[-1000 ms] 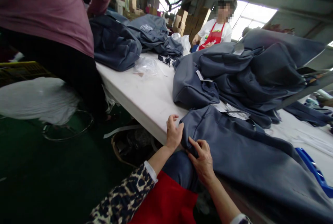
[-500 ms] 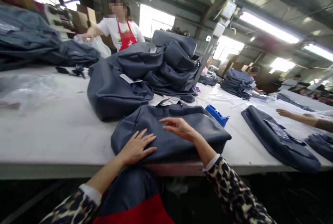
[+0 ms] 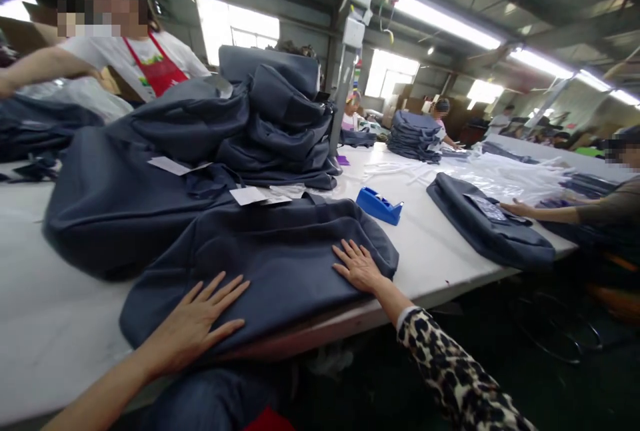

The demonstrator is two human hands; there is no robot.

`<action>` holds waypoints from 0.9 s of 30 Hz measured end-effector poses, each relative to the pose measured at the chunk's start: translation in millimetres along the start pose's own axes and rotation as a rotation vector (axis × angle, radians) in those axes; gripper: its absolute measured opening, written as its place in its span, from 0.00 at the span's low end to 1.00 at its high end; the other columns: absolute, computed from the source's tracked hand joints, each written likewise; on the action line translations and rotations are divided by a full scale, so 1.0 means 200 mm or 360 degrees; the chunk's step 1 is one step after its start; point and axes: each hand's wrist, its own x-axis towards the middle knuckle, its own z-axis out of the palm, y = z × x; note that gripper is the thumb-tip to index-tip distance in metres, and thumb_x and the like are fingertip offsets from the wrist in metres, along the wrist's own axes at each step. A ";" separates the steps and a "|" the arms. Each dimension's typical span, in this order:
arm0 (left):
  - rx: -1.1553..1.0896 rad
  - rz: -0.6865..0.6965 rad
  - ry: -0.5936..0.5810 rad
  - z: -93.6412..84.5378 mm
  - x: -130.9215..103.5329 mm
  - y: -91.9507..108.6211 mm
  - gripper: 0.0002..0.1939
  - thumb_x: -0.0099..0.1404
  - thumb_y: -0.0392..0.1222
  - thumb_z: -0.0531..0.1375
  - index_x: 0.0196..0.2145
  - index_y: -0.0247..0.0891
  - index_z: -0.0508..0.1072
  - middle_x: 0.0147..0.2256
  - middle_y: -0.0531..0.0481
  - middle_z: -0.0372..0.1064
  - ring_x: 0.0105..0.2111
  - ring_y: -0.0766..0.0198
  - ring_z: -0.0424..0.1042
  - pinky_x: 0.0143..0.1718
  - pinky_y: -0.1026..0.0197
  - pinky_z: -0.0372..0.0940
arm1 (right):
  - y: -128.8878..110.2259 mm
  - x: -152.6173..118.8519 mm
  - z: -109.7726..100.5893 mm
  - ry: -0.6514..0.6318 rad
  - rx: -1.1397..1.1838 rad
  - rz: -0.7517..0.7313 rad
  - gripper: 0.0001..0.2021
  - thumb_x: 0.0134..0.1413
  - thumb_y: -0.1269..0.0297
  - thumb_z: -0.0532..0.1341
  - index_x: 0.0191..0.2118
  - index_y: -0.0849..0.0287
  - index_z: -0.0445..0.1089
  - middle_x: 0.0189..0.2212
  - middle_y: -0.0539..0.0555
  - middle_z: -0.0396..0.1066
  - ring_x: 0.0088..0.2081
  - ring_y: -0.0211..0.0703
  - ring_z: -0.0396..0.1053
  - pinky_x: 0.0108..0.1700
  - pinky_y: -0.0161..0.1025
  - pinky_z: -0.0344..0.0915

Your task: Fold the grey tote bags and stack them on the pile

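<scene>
A dark blue bag (image 3: 280, 264) lies on its side along the front edge of the white table (image 3: 320, 357). On its left part my left hand (image 3: 193, 321) rests flat, fingers spread. My right hand (image 3: 359, 267) lies on the bag's right end, palm down with the fingers apart. Neither hand grips anything. White paper tags (image 3: 257, 196) show at the bag's far side. Just beyond its right end stands a blue tape dispenser (image 3: 379, 205).
A heap of similar bags (image 3: 195, 117) rises behind and to the left. At right, a co-worker's hand (image 3: 520, 209) reaches to another dark bag (image 3: 485, 224). A grey post (image 3: 345, 84) stands beyond the heap. Across the table a person in a red apron (image 3: 160, 64) stretches out an arm.
My right hand has come down from above the bag's middle and spread out on its right end. My left hand stays on the bag. The view has swung to the right and moved closer.
</scene>
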 end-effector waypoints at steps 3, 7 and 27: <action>-0.0032 -0.0059 -0.0129 -0.08 0.06 0.03 0.33 0.68 0.62 0.50 0.67 0.52 0.55 0.67 0.52 0.52 0.68 0.46 0.49 0.65 0.40 0.48 | 0.02 0.01 0.00 0.0032 0.0017 -0.0010 0.33 0.66 0.39 0.42 0.70 0.46 0.48 0.72 0.55 0.41 0.71 0.52 0.38 0.68 0.56 0.40; 0.0064 -0.0091 -0.0069 -0.16 0.18 0.17 0.30 0.69 0.61 0.50 0.60 0.43 0.69 0.62 0.43 0.64 0.62 0.45 0.60 0.61 0.42 0.56 | 0.00 0.00 0.02 0.0070 0.0014 -0.0020 0.32 0.66 0.40 0.43 0.70 0.48 0.48 0.72 0.56 0.40 0.71 0.53 0.37 0.68 0.56 0.40; -0.0146 0.0036 -0.0091 0.00 0.23 0.25 0.41 0.65 0.72 0.48 0.70 0.55 0.45 0.71 0.46 0.40 0.69 0.39 0.39 0.62 0.25 0.30 | 0.23 -0.14 0.02 0.0122 -0.0310 -0.0075 0.32 0.67 0.41 0.41 0.71 0.46 0.44 0.72 0.52 0.36 0.72 0.53 0.34 0.67 0.66 0.34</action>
